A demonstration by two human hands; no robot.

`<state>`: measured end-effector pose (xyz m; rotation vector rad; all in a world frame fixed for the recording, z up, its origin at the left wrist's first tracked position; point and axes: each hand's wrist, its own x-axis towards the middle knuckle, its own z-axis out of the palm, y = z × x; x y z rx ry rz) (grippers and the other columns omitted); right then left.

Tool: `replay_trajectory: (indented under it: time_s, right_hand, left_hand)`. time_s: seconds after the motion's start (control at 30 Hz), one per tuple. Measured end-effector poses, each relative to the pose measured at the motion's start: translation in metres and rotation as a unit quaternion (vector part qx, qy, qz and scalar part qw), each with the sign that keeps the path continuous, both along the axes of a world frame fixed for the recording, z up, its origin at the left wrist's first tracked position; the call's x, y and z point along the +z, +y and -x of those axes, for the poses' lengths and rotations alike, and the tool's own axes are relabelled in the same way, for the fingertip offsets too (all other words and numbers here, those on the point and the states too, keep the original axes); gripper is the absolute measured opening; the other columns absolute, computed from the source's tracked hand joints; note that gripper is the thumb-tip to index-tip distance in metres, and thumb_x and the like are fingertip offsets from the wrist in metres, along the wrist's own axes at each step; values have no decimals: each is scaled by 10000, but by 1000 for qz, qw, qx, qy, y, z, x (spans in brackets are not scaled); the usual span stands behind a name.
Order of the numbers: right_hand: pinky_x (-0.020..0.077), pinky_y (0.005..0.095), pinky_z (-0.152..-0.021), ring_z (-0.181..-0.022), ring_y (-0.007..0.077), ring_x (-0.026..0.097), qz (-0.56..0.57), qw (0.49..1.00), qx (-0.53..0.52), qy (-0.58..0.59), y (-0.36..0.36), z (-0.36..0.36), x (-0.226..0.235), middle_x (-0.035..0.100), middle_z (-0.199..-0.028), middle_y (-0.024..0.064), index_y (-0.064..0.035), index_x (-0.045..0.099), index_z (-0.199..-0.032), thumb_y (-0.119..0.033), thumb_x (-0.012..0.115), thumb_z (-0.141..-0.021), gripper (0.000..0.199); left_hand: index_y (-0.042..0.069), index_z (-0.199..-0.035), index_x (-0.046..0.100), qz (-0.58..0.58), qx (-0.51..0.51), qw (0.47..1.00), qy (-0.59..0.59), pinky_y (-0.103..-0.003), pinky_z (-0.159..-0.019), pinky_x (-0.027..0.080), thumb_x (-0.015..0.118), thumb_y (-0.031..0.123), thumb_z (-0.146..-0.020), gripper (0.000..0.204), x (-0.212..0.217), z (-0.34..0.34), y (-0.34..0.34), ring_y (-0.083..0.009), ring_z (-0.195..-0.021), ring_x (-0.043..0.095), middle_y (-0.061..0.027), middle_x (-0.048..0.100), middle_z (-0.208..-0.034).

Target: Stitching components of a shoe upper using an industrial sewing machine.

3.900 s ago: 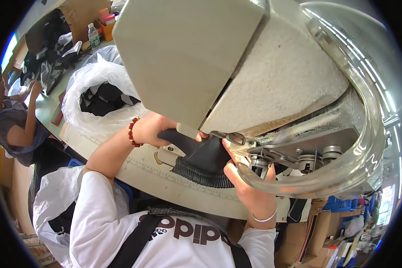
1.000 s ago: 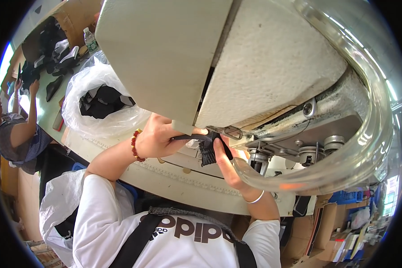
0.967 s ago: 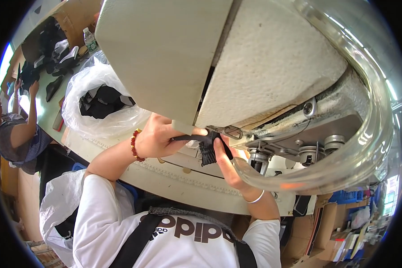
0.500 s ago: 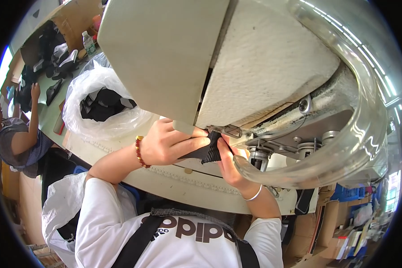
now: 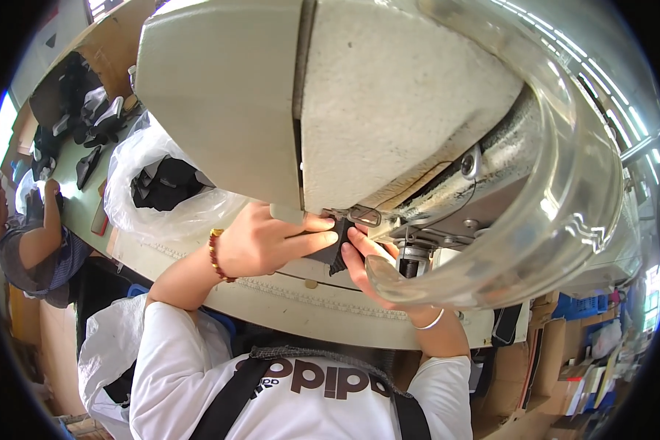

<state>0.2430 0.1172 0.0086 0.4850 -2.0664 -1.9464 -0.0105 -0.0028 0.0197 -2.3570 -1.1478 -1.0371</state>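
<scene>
A small black ribbed fabric piece [image 5: 335, 254] lies under the head of a pale industrial sewing machine [image 5: 403, 110]. My left hand [image 5: 260, 240], with a red bead bracelet at its wrist, has its fingers pressed together on the fabric's left side. From the right, my right hand [image 5: 367, 270] pinches the fabric's edge, thumb and fingertips close to the machine's metal guide. A clear curved plastic shield [image 5: 491, 282] partly covers that hand. The needle and the fabric's far end are hidden by the machine head.
A white plastic bag [image 5: 125, 187] of black fabric pieces stands on the table [image 5: 301, 293] at the left. Farther left, another person [image 5: 37, 242] handles dark pieces at a green-topped table [image 5: 95, 176]. Cardboard boxes [image 5: 506, 374] and a blue basket [image 5: 583, 306] sit at the right.
My view has shifted, so the machine head appears farther left. Both hands stay on the fabric, my right fingers now closer to its edge. The other person's raised hand has lowered.
</scene>
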Motion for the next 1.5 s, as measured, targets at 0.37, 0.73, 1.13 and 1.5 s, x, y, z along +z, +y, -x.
replay_trajectory:
  time_s: [0.37,0.73,1.13,1.5]
  right_hand:
    - [543,254,-619,-805,134,701,295,944,30,145,-8,18,-37,739,-968,58,41,764,-1006,88,745,-893,124]
    - [576,283,-669,-1042,232,744,418,882,100,193,-13,19,-20,741,-1081,159,27,767,-1039,91,741,-803,245]
    - [555,327,-882,-1155,264,677,455,867,106,174,-5,10,-24,679,-1238,155,23,714,-1197,18,753,-856,342]
    - [512,368,-1080,-1271,290,604,929,354,56,95,-4,4,-63,603,-1403,139,13,645,-1365,-21,766,-892,489]
  left_hand:
    - [37,-995,781,10,-25,994,-105,-356,-742,592,780,-54,-722,287,-2,-2,-2,-252,-892,764,-80,778,-964]
    - [32,-948,765,-12,-26,1000,0,-305,-696,613,756,32,-701,248,0,-5,-8,-226,-917,770,-87,772,-1041]
    - [43,-911,775,-24,6,1000,6,-357,-710,586,776,17,-687,226,0,-6,-3,-229,-900,746,-66,774,-993]
    - [42,-926,789,-22,-4,999,-30,-395,-741,585,791,-21,-706,229,-1,-3,2,-267,-858,731,-77,787,-988]
